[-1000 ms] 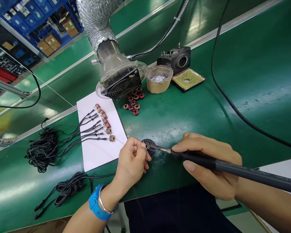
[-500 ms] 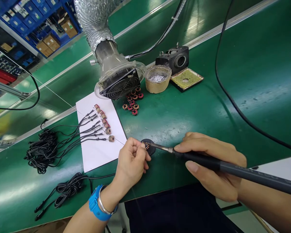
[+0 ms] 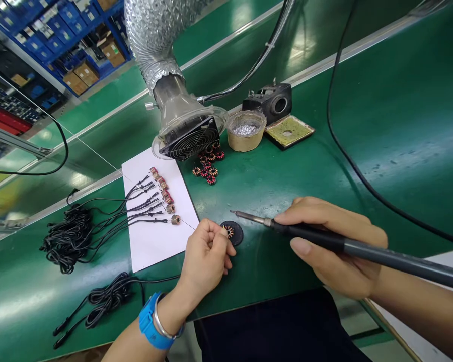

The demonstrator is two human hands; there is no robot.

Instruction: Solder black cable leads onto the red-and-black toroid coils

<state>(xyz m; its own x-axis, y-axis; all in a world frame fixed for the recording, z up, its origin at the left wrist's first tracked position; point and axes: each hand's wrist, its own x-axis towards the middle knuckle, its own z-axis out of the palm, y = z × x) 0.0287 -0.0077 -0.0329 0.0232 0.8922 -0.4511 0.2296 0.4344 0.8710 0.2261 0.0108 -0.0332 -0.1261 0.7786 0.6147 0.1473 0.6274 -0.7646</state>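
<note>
My left hand is closed in a pinch at the left edge of a small black round pad. A thin solder wire runs from the upper left across the paper into its fingers. On the pad lies a wire-wound toroid coil, partly hidden by my fingertips. My right hand grips a soldering iron like a pen. The iron's tip is above the pad, apart from the coil. A black cable passes under my left wrist, its end hidden.
White paper carries several coils with cable ends beside them. Black cable bundles lie left. A fume extractor hangs over loose coils. Behind stand a solder-filled bowl, an iron holder and a sponge tray.
The soldering iron's tip has lifted off the coil and moved slightly up and away. My left hand keeps its pinch by the pad. The whole view has shifted slightly.
</note>
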